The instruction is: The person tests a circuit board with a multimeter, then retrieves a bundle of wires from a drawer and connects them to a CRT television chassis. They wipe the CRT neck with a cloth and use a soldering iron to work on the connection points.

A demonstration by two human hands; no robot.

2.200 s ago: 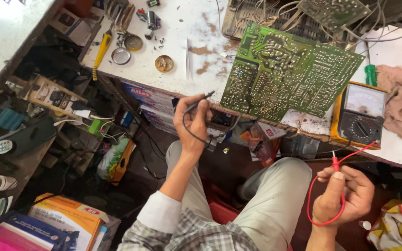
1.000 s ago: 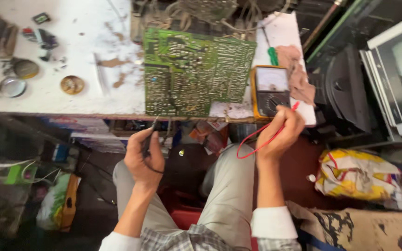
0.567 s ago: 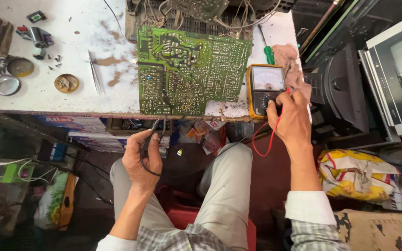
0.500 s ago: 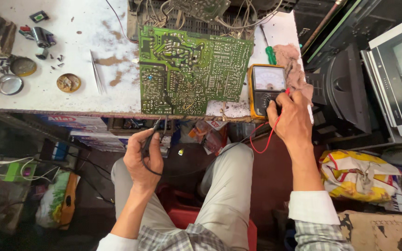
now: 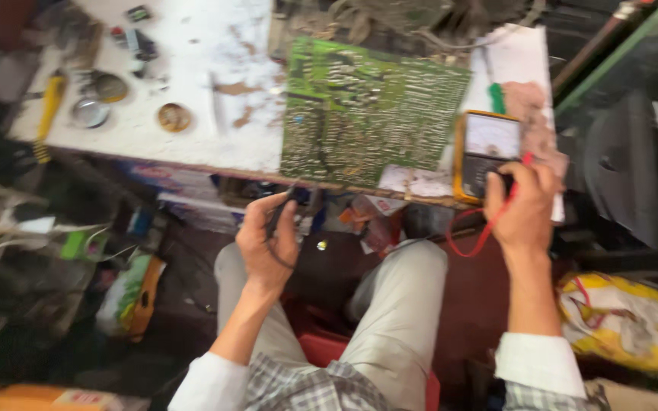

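Two probes are in play, one per hand. The black probe (image 5: pixel 277 219) sits in the left hand (image 5: pixel 266 247), whose fingers are curled closed around it, held just below the front edge of the white workbench (image 5: pixel 192 137) and above the person's lap. The red probe (image 5: pixel 525 161) is pinched in the right hand (image 5: pixel 525 209), fingers closed on it, while the fingertips rest on the lower half of the yellow-cased multimeter (image 5: pixel 487 152) (whether they touch its dial I cannot tell, as the picture is blurred). A red lead (image 5: pixel 475 242) loops down from that hand and hangs off the bench edge.

Just left of the meter lies a large green circuit board (image 5: pixel 367 114), solder side up, its near edge reaching the front of the bench. A green-handled screwdriver (image 5: pixel 496 97) and a pinkish rag (image 5: pixel 531 114) lie beside the meter's far right corner. Further left on the bench stand three small round tins (image 5: pixel 174 116), well apart from the board, with a yellow-handled tool (image 5: pixel 49 103) near the left end. Tangled wires (image 5: pixel 390 19) crowd the back edge.
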